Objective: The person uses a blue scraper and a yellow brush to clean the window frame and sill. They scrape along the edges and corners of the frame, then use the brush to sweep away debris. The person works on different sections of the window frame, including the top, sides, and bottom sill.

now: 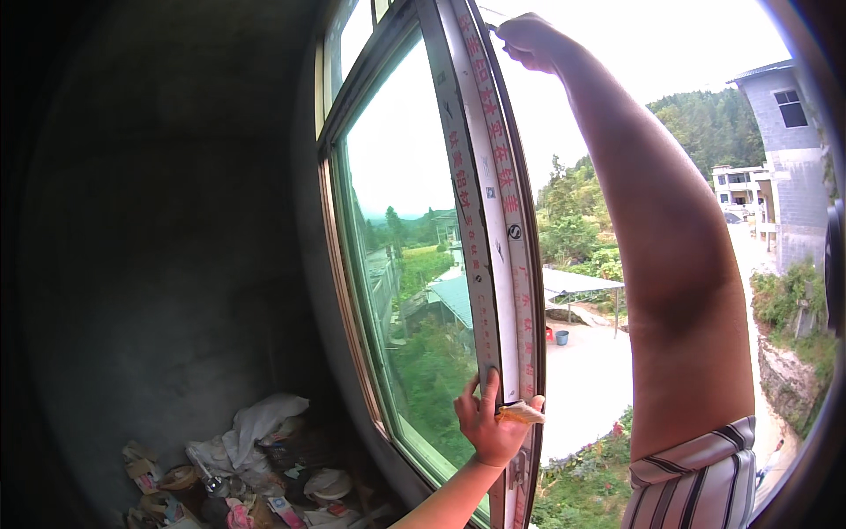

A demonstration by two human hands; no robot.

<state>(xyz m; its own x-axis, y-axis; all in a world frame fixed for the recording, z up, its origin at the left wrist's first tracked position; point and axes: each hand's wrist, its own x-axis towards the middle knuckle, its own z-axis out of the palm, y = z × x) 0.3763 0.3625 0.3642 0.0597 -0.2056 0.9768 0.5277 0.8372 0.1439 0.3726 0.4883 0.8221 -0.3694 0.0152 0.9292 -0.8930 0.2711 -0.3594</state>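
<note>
A sliding window sash (472, 251) with an aluminium stile stands before me, its metal faces covered by printed protective film. My left hand (492, 423) is low on this stile, fingers spread over its face. Between thumb and palm it holds a small orange-and-white piece (522, 412), perhaps a brush or folded cloth; the picture does not settle which. Up high, my right hand (529, 43) reaches past the outer side of the upright window frame (505, 165). Its curled fingers pinch a thin dark piece (491, 28) against the frame's edge, and most of that piece is hidden.
Greenish glass (416, 278) fills the sash. Bags, boxes and other clutter (258, 476) lie on the floor at lower left, by a dark wall (152, 264). Outside, far below the opening, are a paved yard (581, 383), a metal canopy (581, 281) and a grey building (786, 159).
</note>
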